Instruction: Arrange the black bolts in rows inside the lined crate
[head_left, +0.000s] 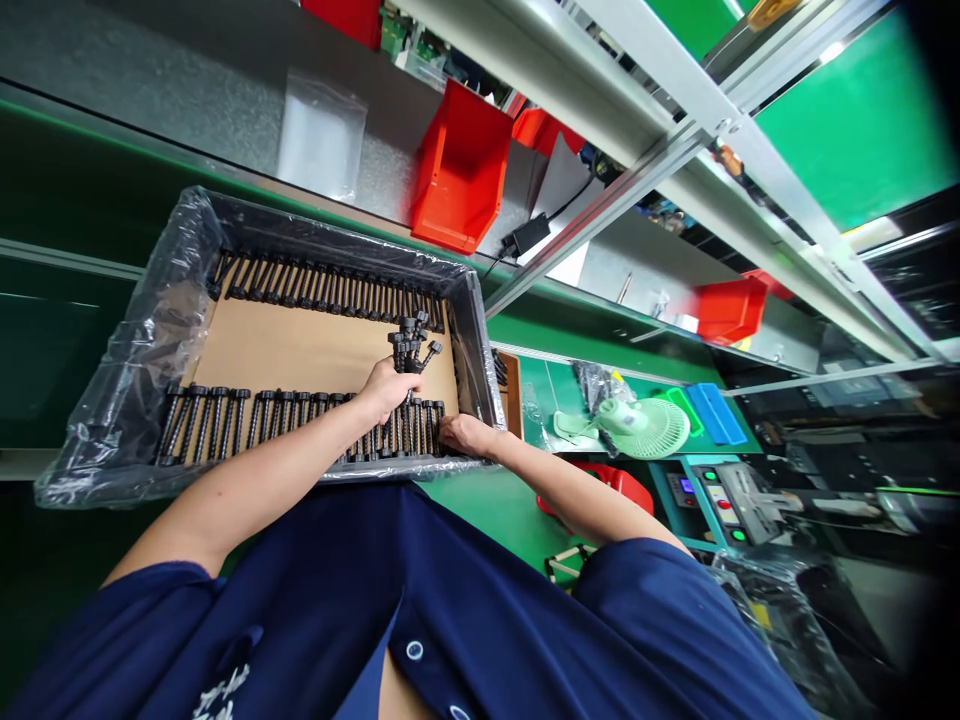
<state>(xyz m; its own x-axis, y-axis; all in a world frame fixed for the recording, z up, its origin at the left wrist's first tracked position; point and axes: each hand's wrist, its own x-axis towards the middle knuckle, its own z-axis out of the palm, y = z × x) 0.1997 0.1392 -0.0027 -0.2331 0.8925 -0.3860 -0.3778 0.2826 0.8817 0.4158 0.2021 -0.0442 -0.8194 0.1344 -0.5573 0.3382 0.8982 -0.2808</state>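
Head view: the left hand (390, 388) was closed round several rods (407, 345), heads up, apparently gripping the shafts to keep them bunched above the tray (315, 228). The right hand (466, 435) was curled at the near row (285, 412)'s right end; whether it pinched a rod could not be told. That row and the far row (322, 288) lay side by side, probably for neatness, on smooth brown cardboard (292, 345). The rods were black, ridged and knob-headed; crinkled clear film (127, 380) wrapped the tray.

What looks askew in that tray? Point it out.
Nothing looks spilled or damaged. The near row of black parts in the tray is slightly uneven: spread looser toward its left end than beside the right hand.
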